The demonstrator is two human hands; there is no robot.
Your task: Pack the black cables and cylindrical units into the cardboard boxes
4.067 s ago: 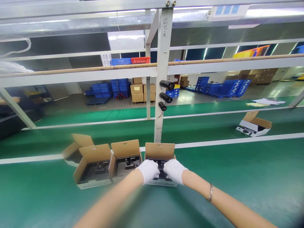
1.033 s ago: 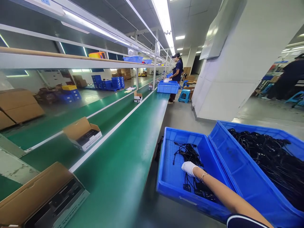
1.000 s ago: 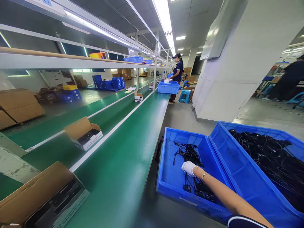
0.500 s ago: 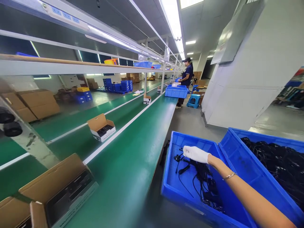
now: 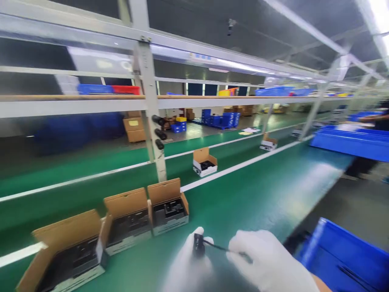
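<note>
My left hand, in a white glove, holds the small black block-like end of a black cable. Its exact kind I cannot make out. From that end the cable runs right into my gloved right hand, whose fingers are closed on it. Both hands are over the green bench near its front edge, slightly blurred. To their left, three open cardboard boxes stand in a row with lids up and black items inside.
Another open box and a farther one stand on the bench beyond a white strip. A blue bin with some black cable is at lower right. A metal post rises behind the boxes. A blue crate stands farther along.
My view has swung left from the bins to the bench. My right hand has come out of the blue bin with a black cable, and my left hand has entered view holding its end.
</note>
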